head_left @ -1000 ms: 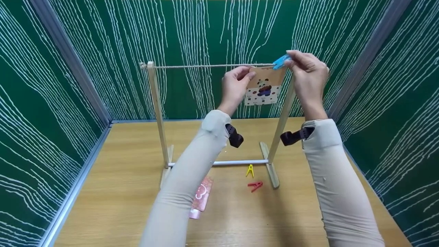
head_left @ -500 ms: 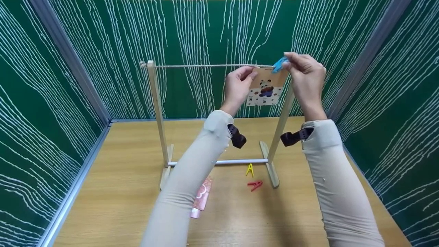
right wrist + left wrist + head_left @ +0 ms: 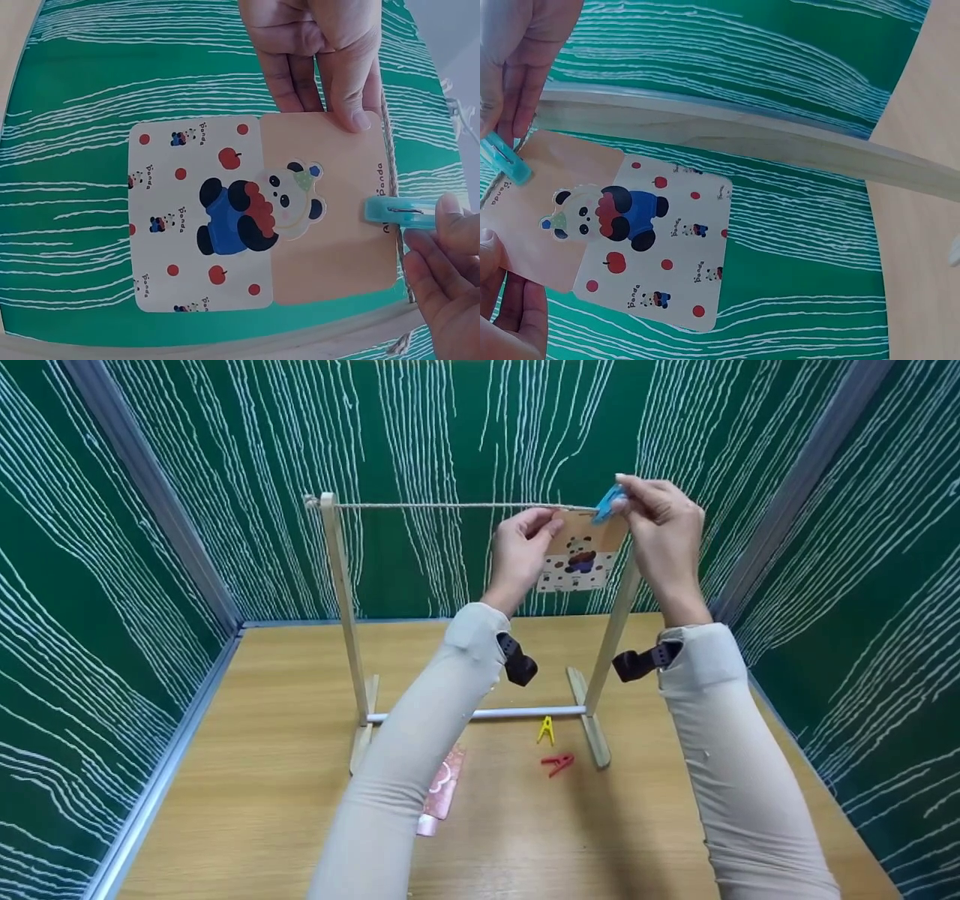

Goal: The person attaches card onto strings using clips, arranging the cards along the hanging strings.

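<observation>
A panda-printed card (image 3: 579, 556), peach above and white with red dots below, hangs at the right part of the rope (image 3: 450, 505). My left hand (image 3: 521, 551) pinches its upper left edge between thumb and fingers. At the card's top edge sits a blue clothespin (image 3: 607, 504), its handles pinched by my right hand (image 3: 667, 536). In the right wrist view the clothespin (image 3: 401, 212) lies across the rope (image 3: 390, 150) with its nose over the card's printed face (image 3: 330, 262).
The rope is strung on a wooden frame (image 3: 343, 607) with a white lower bar (image 3: 529, 712). On the table (image 3: 285, 675) lie a yellow clothespin (image 3: 546, 730), a red clothespin (image 3: 557, 764) and a pink card (image 3: 445, 787), partly behind my left sleeve. Green walls surround the table.
My right hand has moved slightly left and tilted the blue clothespin steeper, with its nose lower on the card. The left hand has shifted a little to the right, still pinching the card.
</observation>
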The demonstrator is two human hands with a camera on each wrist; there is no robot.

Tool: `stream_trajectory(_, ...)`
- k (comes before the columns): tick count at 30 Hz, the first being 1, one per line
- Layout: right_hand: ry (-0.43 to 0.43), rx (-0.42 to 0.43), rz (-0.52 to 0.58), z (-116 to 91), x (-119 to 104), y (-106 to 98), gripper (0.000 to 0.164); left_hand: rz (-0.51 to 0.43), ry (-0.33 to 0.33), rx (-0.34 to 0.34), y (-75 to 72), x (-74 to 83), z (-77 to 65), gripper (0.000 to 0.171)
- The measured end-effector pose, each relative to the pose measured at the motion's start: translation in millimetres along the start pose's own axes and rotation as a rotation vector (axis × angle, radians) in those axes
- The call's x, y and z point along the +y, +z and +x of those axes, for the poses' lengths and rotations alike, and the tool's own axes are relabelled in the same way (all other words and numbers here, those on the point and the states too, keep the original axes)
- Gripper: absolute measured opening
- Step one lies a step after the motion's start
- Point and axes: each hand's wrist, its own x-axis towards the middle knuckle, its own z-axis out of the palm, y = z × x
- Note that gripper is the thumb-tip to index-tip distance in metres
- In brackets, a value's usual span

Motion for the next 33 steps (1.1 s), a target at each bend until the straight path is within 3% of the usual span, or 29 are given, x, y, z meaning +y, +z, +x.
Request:
stream_trajectory(6,-0.022,-0.040,-0.059,-1.6,-1.4,-0.1,0.031,-0.008,0.023,0.005,0.7,-2.9,-0.3,0.023)
stream_trajectory(15,-0.027,-0.095,-0.055,-3.9,-0.8,0.4,0.036,-0.044,0.013,0.018,1.2,-6.4,-2.8,0.024)
stream_trajectory(24,-0.031,-0.100,-0.029,-6.1,-0.6,0.5,0.039,-0.055,0.037,0.033,1.4,-6.6,-3.9,0.023)
stream_trajectory(33,-0.018,-0.091,-0.005,-8.0,-2.1,1.2,0.039,-0.045,0.020,0.017,0.5,-4.5,-6.3,0.024)
